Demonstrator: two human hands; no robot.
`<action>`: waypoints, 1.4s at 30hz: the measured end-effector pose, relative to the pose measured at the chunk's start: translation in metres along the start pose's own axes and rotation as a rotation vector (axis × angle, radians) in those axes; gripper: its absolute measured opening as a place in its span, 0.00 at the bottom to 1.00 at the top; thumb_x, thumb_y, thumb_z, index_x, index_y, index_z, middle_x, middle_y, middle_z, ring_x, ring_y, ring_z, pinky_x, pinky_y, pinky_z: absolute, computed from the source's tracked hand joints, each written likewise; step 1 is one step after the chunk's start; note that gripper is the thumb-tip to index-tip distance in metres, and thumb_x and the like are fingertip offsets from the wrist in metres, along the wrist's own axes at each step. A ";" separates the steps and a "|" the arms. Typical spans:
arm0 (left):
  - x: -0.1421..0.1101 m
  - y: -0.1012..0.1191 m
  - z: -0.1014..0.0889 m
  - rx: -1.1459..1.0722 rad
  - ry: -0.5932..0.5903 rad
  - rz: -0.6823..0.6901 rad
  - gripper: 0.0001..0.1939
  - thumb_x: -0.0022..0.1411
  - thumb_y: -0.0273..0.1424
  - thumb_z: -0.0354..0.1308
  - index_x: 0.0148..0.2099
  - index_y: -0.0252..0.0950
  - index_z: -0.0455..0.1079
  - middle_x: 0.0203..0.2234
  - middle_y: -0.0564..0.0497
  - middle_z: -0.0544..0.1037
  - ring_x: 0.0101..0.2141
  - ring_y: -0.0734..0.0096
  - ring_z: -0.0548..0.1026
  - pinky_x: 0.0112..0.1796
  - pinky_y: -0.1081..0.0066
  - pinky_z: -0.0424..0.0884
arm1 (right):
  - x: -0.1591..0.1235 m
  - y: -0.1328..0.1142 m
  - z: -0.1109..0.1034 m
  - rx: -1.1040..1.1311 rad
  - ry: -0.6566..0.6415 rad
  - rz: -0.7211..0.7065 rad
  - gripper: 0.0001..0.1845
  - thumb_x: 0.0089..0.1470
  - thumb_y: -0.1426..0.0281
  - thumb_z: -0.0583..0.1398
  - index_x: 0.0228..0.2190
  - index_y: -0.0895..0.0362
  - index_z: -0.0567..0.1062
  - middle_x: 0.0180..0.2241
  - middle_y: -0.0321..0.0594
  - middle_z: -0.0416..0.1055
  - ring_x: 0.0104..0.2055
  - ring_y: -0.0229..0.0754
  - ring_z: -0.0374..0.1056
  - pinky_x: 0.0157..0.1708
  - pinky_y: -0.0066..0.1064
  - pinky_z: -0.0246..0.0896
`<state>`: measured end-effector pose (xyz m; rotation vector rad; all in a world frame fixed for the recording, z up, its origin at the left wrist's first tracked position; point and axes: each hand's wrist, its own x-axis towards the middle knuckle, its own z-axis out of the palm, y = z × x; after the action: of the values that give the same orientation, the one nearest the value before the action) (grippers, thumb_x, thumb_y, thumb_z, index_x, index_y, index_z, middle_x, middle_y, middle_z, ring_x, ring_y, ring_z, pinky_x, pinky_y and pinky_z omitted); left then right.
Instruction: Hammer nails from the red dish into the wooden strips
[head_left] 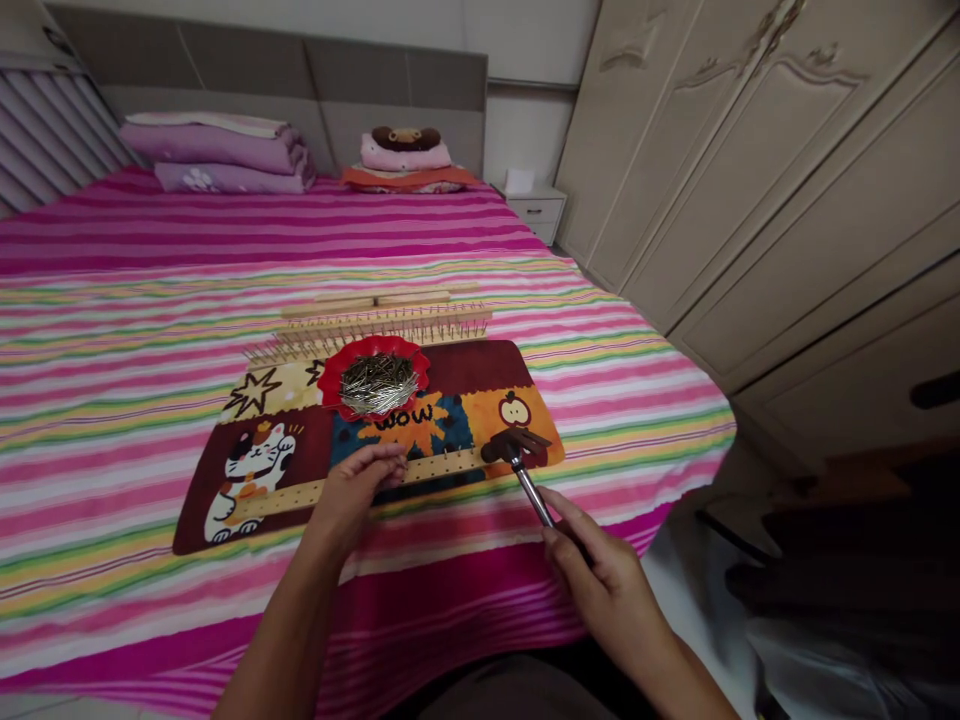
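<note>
My right hand (604, 570) is wrapped around the handle of a claw hammer (531, 487). The hammer's dark head lies over the right end of a wooden strip with drilled holes (446, 464). A few nails stand upright in that strip near the hammer. Thumb and fingers of my left hand (360, 485) pinch what looks like a thin nail (406, 462) at the strip's middle. Just beyond sits a red scalloped bowl (330, 385) holding a heap of loose nails (381, 382). A patterned mat (517, 372) lies under the strip and bowl.
Behind the bowl lie wooden strips (397, 322) bristling with upright nails. A striped bedspread (105, 370) covers the bed under everything. Folded purple bedding (217, 155) and a pink stack (405, 152) rest by the headboard. Wardrobe doors (750, 170) stand to the right.
</note>
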<state>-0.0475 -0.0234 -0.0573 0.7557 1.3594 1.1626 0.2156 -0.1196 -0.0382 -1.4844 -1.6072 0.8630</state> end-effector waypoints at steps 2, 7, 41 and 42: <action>-0.001 0.001 0.002 0.026 -0.024 0.001 0.20 0.33 0.34 0.68 0.33 0.33 0.73 0.24 0.52 0.77 0.27 0.74 0.73 0.33 0.73 0.71 | 0.000 -0.001 0.000 0.010 -0.005 0.006 0.23 0.58 0.65 0.52 0.54 0.57 0.68 0.18 0.30 0.60 0.17 0.33 0.53 0.16 0.23 0.53; -0.002 0.000 0.009 0.150 -0.012 0.007 0.23 0.30 0.35 0.69 0.33 0.33 0.72 0.22 0.54 0.76 0.26 0.74 0.73 0.32 0.72 0.69 | 0.001 -0.001 0.000 0.044 -0.002 0.028 0.22 0.58 0.65 0.52 0.53 0.57 0.69 0.18 0.30 0.59 0.17 0.33 0.52 0.16 0.24 0.52; 0.005 -0.017 0.028 0.189 0.085 0.101 0.20 0.35 0.42 0.66 0.31 0.35 0.72 0.23 0.53 0.76 0.26 0.72 0.74 0.33 0.68 0.72 | 0.001 -0.005 0.007 0.142 -0.071 0.104 0.23 0.58 0.64 0.51 0.53 0.57 0.67 0.18 0.28 0.52 0.17 0.33 0.46 0.17 0.24 0.46; 0.006 -0.018 0.029 0.227 0.080 0.112 0.19 0.37 0.42 0.65 0.31 0.36 0.73 0.24 0.53 0.76 0.25 0.72 0.73 0.32 0.69 0.72 | 0.001 -0.006 0.007 0.145 -0.073 0.107 0.23 0.58 0.64 0.51 0.53 0.57 0.67 0.18 0.28 0.51 0.17 0.33 0.46 0.17 0.25 0.46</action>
<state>-0.0171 -0.0172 -0.0730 0.9664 1.5504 1.1472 0.2071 -0.1188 -0.0363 -1.4613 -1.4937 1.0820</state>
